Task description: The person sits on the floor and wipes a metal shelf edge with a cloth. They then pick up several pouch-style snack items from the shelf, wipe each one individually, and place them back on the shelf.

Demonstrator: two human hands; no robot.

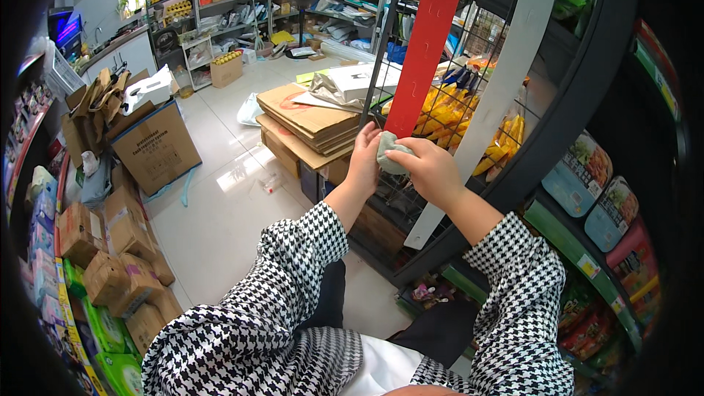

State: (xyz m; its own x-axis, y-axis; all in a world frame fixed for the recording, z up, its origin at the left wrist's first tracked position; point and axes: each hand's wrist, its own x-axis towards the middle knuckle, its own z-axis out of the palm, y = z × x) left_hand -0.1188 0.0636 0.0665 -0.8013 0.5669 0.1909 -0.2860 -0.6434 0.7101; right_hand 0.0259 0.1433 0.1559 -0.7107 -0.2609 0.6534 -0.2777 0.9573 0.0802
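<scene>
My right hand (434, 168) grips a bunched grey-green cloth (391, 157) at the lower end of a red hanging strip (429, 38) with small hooks along it. Close beside the cloth is my left hand (363, 159), its fingers raised at the strip's left edge; whether it pinches the strip or the cloth is hidden. Behind both hands stands a black wire-grid panel (379, 96) on the end of a shelf rack. A white hook strip (503, 77) hangs to the right of the red one, slanting down past my right wrist.
Flattened cardboard (308, 115) is stacked just beyond my left hand. Yellow packets (448, 107) show through the grid. Shelves with blue-lidded food packs (577, 176) flank my right arm. Cardboard boxes (132, 280) line the left, near a large printed carton (157, 148).
</scene>
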